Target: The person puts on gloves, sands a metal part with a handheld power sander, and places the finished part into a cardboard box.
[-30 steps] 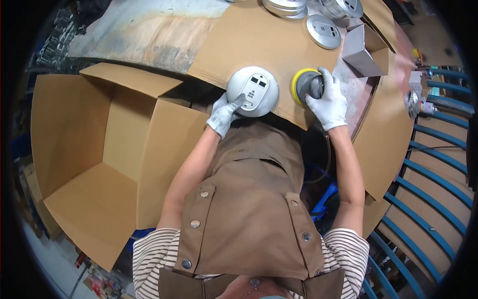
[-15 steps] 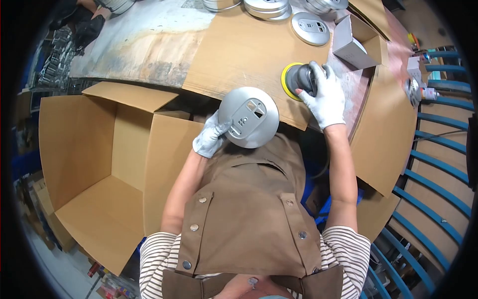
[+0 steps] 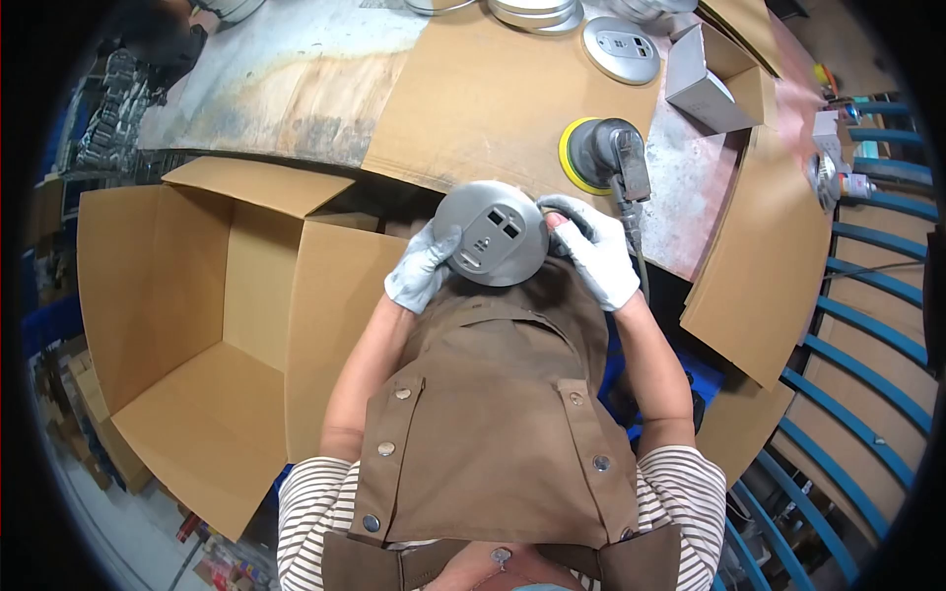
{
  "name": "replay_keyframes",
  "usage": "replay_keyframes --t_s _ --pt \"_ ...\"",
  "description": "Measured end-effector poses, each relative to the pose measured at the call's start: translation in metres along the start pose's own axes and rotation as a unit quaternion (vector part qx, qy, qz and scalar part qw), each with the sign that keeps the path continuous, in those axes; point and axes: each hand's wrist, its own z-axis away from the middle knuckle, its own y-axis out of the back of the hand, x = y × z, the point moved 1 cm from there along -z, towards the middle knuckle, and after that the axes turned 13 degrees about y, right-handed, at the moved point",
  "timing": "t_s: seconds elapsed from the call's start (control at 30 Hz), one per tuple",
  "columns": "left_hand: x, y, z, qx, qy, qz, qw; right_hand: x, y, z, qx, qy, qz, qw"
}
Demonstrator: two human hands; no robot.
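A round silver disc [image 3: 507, 251] with rectangular openings is held above my lap, just off the table's front edge. My left hand [image 3: 422, 268], in a pale glove, grips its left rim with the thumb on top. At the disc's right rim is my gloved right hand [image 3: 591, 251], its fingers curled against the edge. The grey sander [image 3: 603, 153] with a yellow-edged pad rests on the cardboard sheet [image 3: 473, 108], with no hand on it.
Stacked silver discs [image 3: 535, 14] and a single disc [image 3: 621, 49] lie at the back. A small open box [image 3: 705, 89] stands right of them. A large open carton [image 3: 251, 286] is at left, blue rails [image 3: 867, 364] at right.
My right hand has let go of the sander and come over to the disc's right rim. The disc has moved off the table edge towards my body with my left hand.
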Motion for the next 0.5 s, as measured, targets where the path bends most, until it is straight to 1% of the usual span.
replay_keyframes --t_s 0.03,0.07,0.1,0.17,0.2,0.23,0.27,0.37,0.4,0.5 --pt "-0.004 0.003 -0.004 0.018 0.01 0.009 1.0 -0.001 0.003 -0.003 0.037 0.102 0.138 0.984" --pt "-0.009 0.005 -0.008 0.01 -0.001 0.002 1.0 -0.001 0.009 -0.007 0.072 0.2 0.272 0.938" --pt "-0.013 0.008 -0.011 0.015 -0.007 -0.004 1.0 0.0 0.013 -0.011 0.104 0.292 0.397 0.864" --pt "-0.019 0.012 -0.019 0.025 -0.018 -0.015 0.999 -0.034 0.03 -0.035 0.092 0.291 0.584 0.752" --pt "-0.022 0.011 -0.023 0.035 -0.03 -0.008 0.999 -0.026 0.038 -0.045 0.087 0.243 0.61 0.75" --pt "-0.023 0.014 -0.028 0.048 -0.021 -0.014 0.999 -0.016 0.046 -0.055 0.081 0.194 0.633 0.745" --pt "-0.025 0.018 -0.033 0.059 -0.014 -0.021 0.998 -0.004 0.053 -0.062 0.053 0.111 0.587 0.8" --pt "-0.026 0.018 -0.038 0.081 0.0 -0.03 0.996 0.011 0.055 -0.082 0.033 -0.008 0.512 0.858" --pt "-0.024 0.015 -0.037 0.089 0.0 -0.032 0.996 0.017 0.051 -0.086 0.061 0.001 0.525 0.849" --pt "-0.026 0.019 -0.036 0.113 0.006 -0.065 0.991 0.023 0.053 -0.085 0.068 0.033 0.489 0.869"
